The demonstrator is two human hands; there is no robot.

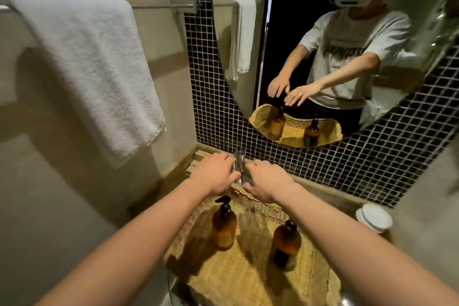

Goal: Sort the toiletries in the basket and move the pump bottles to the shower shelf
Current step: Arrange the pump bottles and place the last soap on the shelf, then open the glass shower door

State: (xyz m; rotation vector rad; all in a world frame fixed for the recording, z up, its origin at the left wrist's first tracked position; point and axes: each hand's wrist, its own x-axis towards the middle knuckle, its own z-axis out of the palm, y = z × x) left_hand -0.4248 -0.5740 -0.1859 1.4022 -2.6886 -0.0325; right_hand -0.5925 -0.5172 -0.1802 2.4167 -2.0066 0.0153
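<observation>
A woven straw basket (236, 281) sits on the counter below me. Two amber pump bottles with black pumps stand upright in it, one on the left (223, 225) and one on the right (285, 243). Both my arms reach over the basket to its far rim. My left hand (216, 172) and my right hand (267, 180) flank a clear glass tumbler (239, 166) standing against the mosaic wall. The mirror shows both hands with fingers spread and nothing in them. Whether either hand touches the glass is unclear.
A white towel (82, 62) hangs on a rail on the left wall. A round mirror (323, 45) on black mosaic tile faces me. A white lidded jar (375, 217) stands at the right of the counter. Slatted wood (198, 161) lies behind my left hand.
</observation>
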